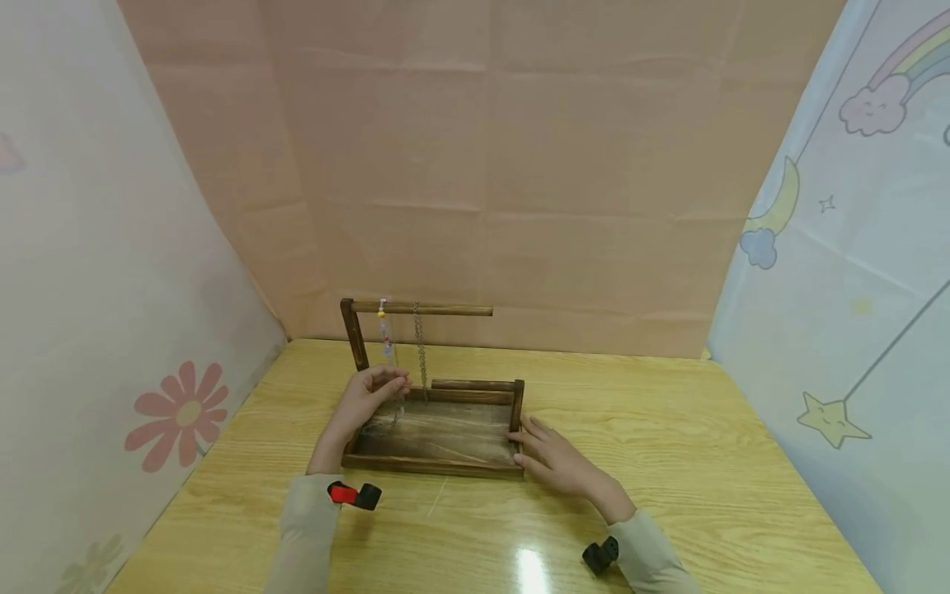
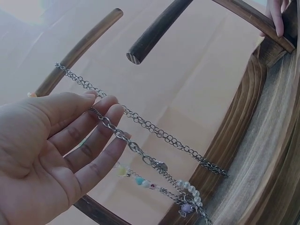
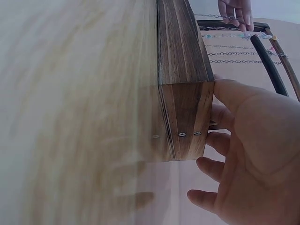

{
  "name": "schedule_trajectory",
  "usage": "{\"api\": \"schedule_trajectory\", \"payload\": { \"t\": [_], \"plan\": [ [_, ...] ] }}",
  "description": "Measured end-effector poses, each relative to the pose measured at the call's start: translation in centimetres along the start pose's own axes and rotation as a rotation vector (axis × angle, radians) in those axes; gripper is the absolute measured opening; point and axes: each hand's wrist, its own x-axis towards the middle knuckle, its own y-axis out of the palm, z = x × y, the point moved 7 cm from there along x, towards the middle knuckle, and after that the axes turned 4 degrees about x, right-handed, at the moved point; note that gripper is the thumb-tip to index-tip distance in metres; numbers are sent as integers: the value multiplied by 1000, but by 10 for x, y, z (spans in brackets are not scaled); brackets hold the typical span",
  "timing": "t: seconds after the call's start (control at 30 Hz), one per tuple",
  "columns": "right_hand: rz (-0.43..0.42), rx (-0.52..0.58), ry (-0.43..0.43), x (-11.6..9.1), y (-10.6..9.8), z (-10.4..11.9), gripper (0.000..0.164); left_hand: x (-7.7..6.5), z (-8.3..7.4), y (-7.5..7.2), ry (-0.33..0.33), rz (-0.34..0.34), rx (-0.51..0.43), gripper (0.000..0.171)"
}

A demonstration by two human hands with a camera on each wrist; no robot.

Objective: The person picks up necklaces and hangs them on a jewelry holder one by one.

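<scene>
A dark wooden jewelry stand (image 1: 430, 465), with a shallow tray and rods above it, stands on the table. My left hand (image 1: 364, 400) is over its left part. In the left wrist view, thumb and forefinger pinch the upper end of a silver chain (image 2: 132, 145), which slants down toward the tray with pearly beads (image 2: 191, 191) low beside it. Another chain (image 1: 420, 342) and a colourful beaded strand (image 1: 384, 326) hang from the top rod. My right hand (image 1: 560, 462) rests at the tray's right end, its fingers spread and the thumb at the front corner.
The lower rod (image 1: 472, 385) juts left from the right post and ends freely, as the top rod (image 1: 460, 311) does toward the right. Behind the light wood table (image 1: 631, 412) hangs a brown sheet (image 1: 594, 165). Patterned panels flank both sides.
</scene>
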Motion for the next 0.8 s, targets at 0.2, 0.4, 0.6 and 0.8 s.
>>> {"api": "schedule_trajectory", "payload": {
  "t": [0.2,0.4,0.6,0.8],
  "plan": [
    [3,-9,7,-1,1,-1,47,-1,-6,-1,43,-32,4,30],
    [9,-18,19,-1,0,-2,48,-2,-15,-1,66,-49,16,30],
    [10,-37,25,0,0,-1,49,-2,-20,-3,54,-68,11,28],
    [21,-46,17,-2,1,2,48,-4,-21,-4,59,-68,21,31]
  ]
}}
